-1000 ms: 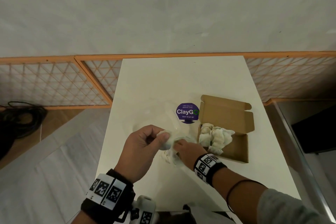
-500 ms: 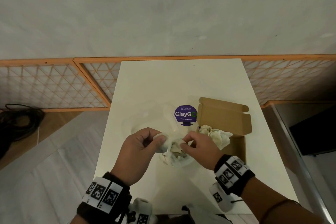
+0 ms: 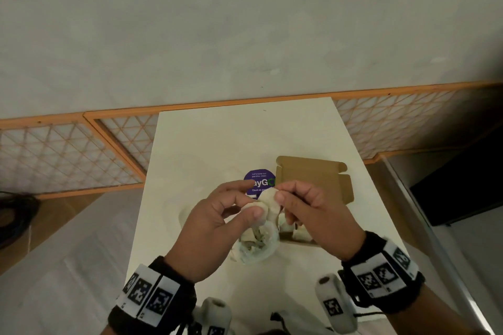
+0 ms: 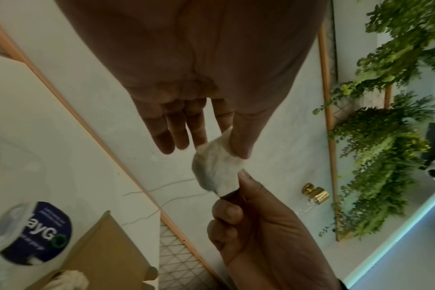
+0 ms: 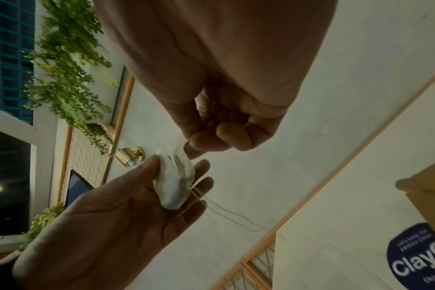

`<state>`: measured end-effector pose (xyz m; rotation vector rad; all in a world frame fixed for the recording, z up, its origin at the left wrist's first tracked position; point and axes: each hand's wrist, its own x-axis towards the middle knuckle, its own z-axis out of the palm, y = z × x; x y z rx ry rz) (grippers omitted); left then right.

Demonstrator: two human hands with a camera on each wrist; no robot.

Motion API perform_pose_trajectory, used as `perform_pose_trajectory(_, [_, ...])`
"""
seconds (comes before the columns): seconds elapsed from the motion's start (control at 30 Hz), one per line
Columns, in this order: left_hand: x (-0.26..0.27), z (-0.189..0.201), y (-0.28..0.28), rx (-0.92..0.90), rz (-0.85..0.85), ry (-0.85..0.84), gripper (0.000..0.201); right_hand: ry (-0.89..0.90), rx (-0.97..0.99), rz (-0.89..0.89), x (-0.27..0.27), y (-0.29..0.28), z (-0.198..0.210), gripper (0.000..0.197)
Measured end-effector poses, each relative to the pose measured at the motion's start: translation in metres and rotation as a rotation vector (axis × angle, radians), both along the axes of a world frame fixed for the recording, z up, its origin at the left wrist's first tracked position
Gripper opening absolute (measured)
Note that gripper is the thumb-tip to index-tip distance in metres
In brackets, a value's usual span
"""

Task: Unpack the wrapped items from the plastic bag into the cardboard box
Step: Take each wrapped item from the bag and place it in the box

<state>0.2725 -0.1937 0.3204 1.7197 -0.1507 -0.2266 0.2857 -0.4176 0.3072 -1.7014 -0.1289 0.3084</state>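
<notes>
Both hands raised since earlier frame, left hand [image 3: 215,228] and right hand [image 3: 313,215] pinching wrapped item [image 3: 268,204] above plastic bag [image 3: 255,249], cardboard box [image 3: 313,174] right, far table [image 3: 231,139] open.

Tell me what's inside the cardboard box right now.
The cardboard box holds pale wrapped items, partly visible. The right hand covers most of its interior, so no count is possible.

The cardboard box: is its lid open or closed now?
Open. In the head view the cardboard box has its lid flap folded back, showing the brown inner side, and wrapped items lie inside it.
</notes>
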Motion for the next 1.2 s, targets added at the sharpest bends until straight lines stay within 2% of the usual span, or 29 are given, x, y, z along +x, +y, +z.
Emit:
perform_pose_trajectory(0.1, [0.003, 0.002, -0.006, -0.074, -0.096, -0.013, 0.015, -0.037, 0.005, 0.014, -0.003, -0.003, 0.008, 0.014])
perform_pose_trajectory(0.23, [0.006, 0.002, -0.013, -0.091, -0.029, -0.043, 0.012, -0.156, 0.049, -0.063, -0.007, 0.001, 0.011, 0.017])
perform_pose_trajectory(0.33, [0.006, 0.002, -0.015, -0.117, 0.031, -0.056, 0.009, -0.374, -0.117, -0.172, -0.011, 0.002, 0.015, 0.012])
perform_pose_trajectory(0.4, [0.006, 0.002, -0.014, -0.119, 0.056, -0.068, 0.009, -0.449, -0.185, -0.175, -0.012, 0.002, 0.020, 0.009])
perform_pose_trajectory(0.53, [0.004, 0.007, -0.014, -0.093, 0.031, -0.082, 0.012, -0.396, -0.192, -0.136, -0.010, 0.005, 0.021, 0.021])
perform_pose_trajectory(0.77, [-0.001, 0.012, -0.016, 0.088, -0.041, -0.186, 0.012, -0.227, -0.087, -0.092, -0.005, 0.010, 0.016, 0.012])
perform_pose_trajectory(1.0, [0.000, 0.005, -0.014, 0.026, 0.000, -0.147, 0.008, -0.216, -0.156, -0.056, 0.001, 0.002, 0.021, 0.014])
perform_pose_trajectory(1.1, [0.000, 0.006, -0.015, -0.071, 0.002, -0.055, 0.007, -0.290, -0.243, -0.024, 0.004, -0.003, 0.020, 0.013])
perform_pose_trajectory(1.2, [-0.001, 0.009, -0.017, -0.200, -0.039, 0.000, 0.014, -0.391, -0.386, 0.024, 0.009, -0.008, 0.017, 0.008])
